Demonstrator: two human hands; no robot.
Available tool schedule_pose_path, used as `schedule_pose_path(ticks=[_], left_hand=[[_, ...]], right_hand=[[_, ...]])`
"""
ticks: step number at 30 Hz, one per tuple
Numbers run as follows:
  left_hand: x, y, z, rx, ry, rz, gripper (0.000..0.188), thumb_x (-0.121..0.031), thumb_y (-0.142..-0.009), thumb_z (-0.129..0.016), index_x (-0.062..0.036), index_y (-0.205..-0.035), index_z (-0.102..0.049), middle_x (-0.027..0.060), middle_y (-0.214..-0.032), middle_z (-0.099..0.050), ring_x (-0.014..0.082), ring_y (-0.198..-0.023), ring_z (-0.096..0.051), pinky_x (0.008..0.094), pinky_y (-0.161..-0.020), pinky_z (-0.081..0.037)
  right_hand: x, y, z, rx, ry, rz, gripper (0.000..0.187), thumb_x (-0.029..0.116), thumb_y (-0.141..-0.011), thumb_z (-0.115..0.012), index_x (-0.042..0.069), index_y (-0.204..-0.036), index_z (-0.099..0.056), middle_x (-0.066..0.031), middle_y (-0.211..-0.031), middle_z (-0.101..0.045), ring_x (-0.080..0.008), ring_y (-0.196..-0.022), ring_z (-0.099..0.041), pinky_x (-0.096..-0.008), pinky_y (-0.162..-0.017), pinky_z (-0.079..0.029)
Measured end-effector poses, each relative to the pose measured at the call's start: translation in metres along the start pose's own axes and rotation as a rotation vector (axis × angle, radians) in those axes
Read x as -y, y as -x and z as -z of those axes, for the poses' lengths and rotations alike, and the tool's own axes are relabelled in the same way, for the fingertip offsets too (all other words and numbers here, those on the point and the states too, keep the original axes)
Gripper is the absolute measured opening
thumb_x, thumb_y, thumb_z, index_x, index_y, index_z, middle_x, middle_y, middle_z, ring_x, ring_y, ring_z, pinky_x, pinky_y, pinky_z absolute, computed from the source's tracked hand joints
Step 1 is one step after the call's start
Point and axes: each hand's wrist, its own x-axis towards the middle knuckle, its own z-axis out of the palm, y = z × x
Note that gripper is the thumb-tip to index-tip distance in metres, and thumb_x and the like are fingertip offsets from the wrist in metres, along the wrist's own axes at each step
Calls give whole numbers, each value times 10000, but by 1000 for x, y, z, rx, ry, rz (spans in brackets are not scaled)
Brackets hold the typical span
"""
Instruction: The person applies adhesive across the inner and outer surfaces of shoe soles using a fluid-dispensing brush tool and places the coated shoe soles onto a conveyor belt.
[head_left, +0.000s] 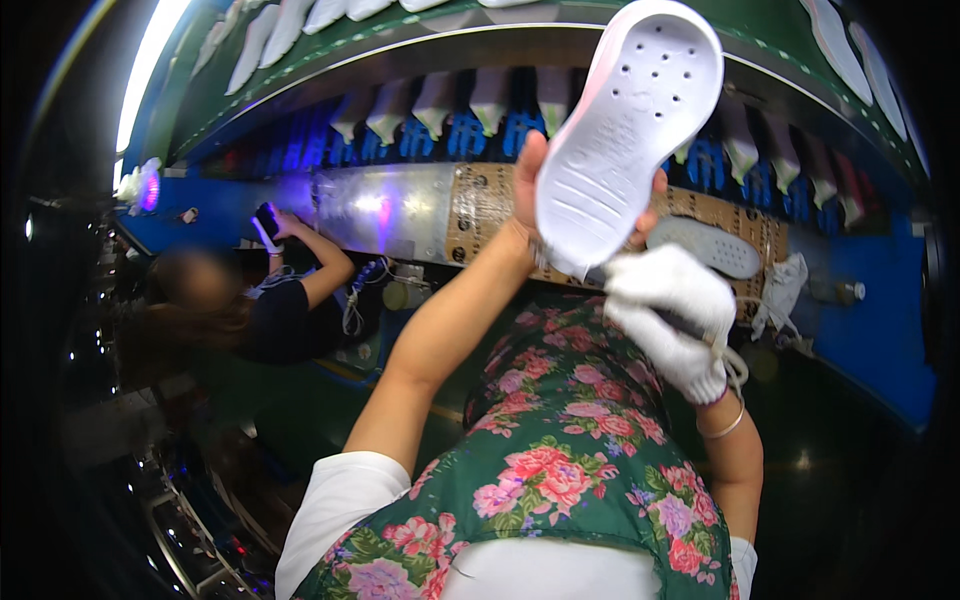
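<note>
My bare left hand grips a white shoe sole from behind, thumb on one edge and fingertips on the other. The sole is raised and tilted, its toe end pointing away and its heel toward me. Small holes dot the toe part, and curved grooves cross the heel part. In a white knitted glove, my right hand is at the heel end with its fingers pinched together. What sits between those fingers, if anything, is hidden. A second, greyish sole lies on the brown cardboard beyond my right hand.
A white crumpled cloth lies at the bench's right end, near a small jar. Behind runs a rack of hanging pale and blue pieces, under a green conveyor bearing more soles. At left, a co-worker's hand holds a sole.
</note>
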Motion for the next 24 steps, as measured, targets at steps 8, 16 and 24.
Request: schedule_pose_path(ticks=[8,16,24], left_hand=[[-11,-5,8,133,-25,111,985,-759,-756,-613,-89,-1458,-445,240,-1297,-490,372,-1099,-496,463,-825,-509],[-22,-2,-1,-177,-217,280,926,-702,-807,-570,-70,-1470,-435,276,-1301,-525,386,-1089,-561,439,-758,-484],[-17,-6,-16,-314,-366,173,904,-684,-847,-509,-34,-1468,-420,295,-1224,-553,350,-946,-596,437,-742,-474]], right_hand=[[1,7,-7,142,-110,7,239,38,-737,-797,86,-966,-755,-91,-979,-745,-247,-830,-704,-339,-747,-553],[0,20,-4,115,282,208,315,32,-713,-756,66,-1025,-736,-119,-989,-728,-269,-842,-703,-378,-706,-546],[4,13,3,-63,73,-26,238,22,-753,-788,47,-986,-745,-115,-971,-740,-240,-826,-705,-338,-743,-548]])
